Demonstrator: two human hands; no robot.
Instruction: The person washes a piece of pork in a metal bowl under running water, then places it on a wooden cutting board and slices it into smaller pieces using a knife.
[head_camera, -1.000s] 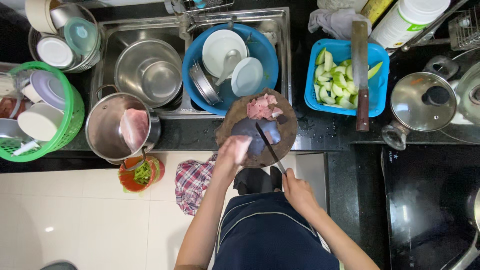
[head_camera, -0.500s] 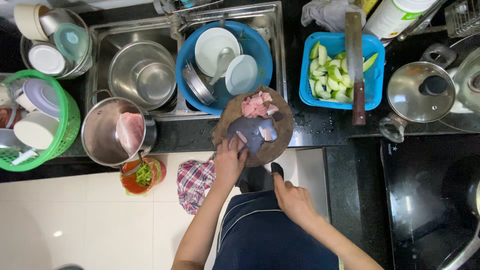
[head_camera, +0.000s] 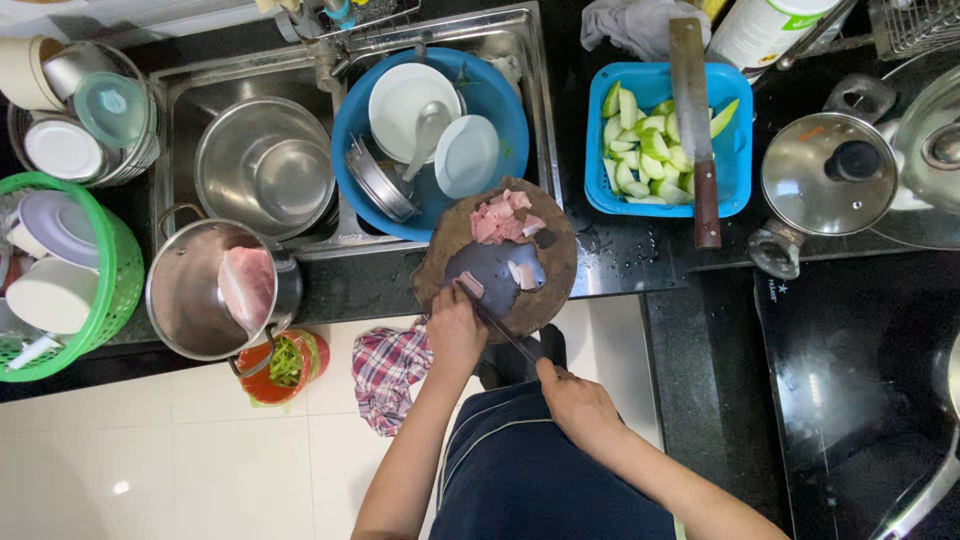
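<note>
- Two hands on the job: left hand (head_camera: 455, 330) curled closed, fingertips pinning a small piece of raw meat (head_camera: 471, 287) at the near edge of the round wooden chopping board (head_camera: 548, 285).
- Right hand (head_camera: 575, 400) closed around a knife (head_camera: 492, 322) handle; blade runs diagonally up to the left fingers, touching or just beside them, can't tell which.
- Cut pink slices (head_camera: 502, 218) piled at the board's far side, two loose bits mid-board.
- Risk: blade right at the fingertips, wet meat could slip, so a cut finger looks likely if the grip shifts.
- Risk: board overhangs the counter edge and partly the sink (head_camera: 300, 120); hard downward pressure could tip it.
- Cleaver (head_camera: 693, 110) balanced across the blue basket (head_camera: 735, 150) of green vegetable chunks could slide off if bumped.
</note>
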